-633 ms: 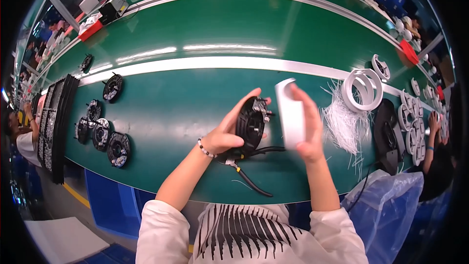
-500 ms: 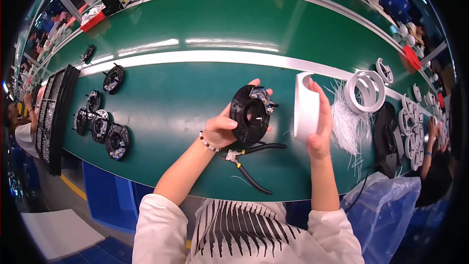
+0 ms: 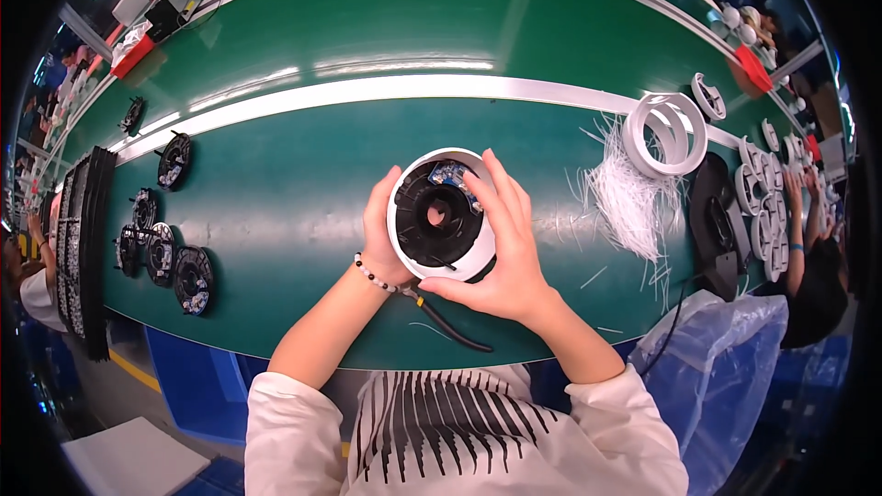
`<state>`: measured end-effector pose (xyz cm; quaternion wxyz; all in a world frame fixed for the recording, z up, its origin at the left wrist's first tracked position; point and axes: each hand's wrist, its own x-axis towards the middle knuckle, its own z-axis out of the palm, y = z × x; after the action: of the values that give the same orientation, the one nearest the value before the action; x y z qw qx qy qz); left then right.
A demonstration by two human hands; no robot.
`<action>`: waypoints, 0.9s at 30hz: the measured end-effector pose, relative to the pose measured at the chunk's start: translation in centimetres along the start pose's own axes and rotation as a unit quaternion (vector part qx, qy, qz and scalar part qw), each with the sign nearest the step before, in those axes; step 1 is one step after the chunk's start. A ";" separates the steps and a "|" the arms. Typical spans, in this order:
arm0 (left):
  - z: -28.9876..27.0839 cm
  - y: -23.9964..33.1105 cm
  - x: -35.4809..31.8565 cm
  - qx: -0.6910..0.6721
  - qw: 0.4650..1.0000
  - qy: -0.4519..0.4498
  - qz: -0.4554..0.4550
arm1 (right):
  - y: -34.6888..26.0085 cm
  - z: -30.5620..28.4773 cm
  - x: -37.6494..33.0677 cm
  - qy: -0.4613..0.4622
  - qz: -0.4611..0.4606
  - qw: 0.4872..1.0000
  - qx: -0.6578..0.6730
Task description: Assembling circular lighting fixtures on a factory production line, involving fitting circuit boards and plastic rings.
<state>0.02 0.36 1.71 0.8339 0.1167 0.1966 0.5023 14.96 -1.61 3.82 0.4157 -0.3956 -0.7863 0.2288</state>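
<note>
Head view, looking down on a green worktop (image 3: 303, 184). A black round part (image 3: 439, 216) is seen seated inside a white ring housing (image 3: 404, 248), near the worktop's front edge at centre. The left hand (image 3: 381, 230) is closed on the housing's left rim; the right hand (image 3: 505, 248) is wrapped over its right side, fingers (image 3: 491, 186) pressed on the black part near a small blue-and-white patch. By the look of it, the insertion is judged largely done, with final seating possibly outstanding. A black cable (image 3: 450, 326) trails from below the assembly toward the front edge. Further black round parts (image 3: 175, 262) lie at far left, unfitted. To the right are stacked white rings (image 3: 666, 133), a heap of thin white strips (image 3: 629, 197) and a clear plastic bag (image 3: 726, 367). Red box-like objects (image 3: 753, 69) stand at the far edge; any labels are too small to make out.
</note>
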 end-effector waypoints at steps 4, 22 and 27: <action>0.8 -0.2 -0.3 -0.004 1.000 0.000 -0.020 | 0.1 0.1 -0.2 0.004 -0.009 1.000 -0.012; -1.4 -0.6 0.6 -0.074 0.970 -0.200 -0.116 | 0.7 -0.3 0.3 -0.052 -0.097 0.992 -0.062; 0.7 -0.6 0.0 0.012 0.993 0.036 -0.109 | 1.3 -0.3 0.4 -0.072 -0.087 0.991 -0.072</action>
<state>0.81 0.07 2.04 0.8747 0.0864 0.2436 0.4099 15.67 -0.51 3.28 0.3465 -0.3372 -0.8601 0.1624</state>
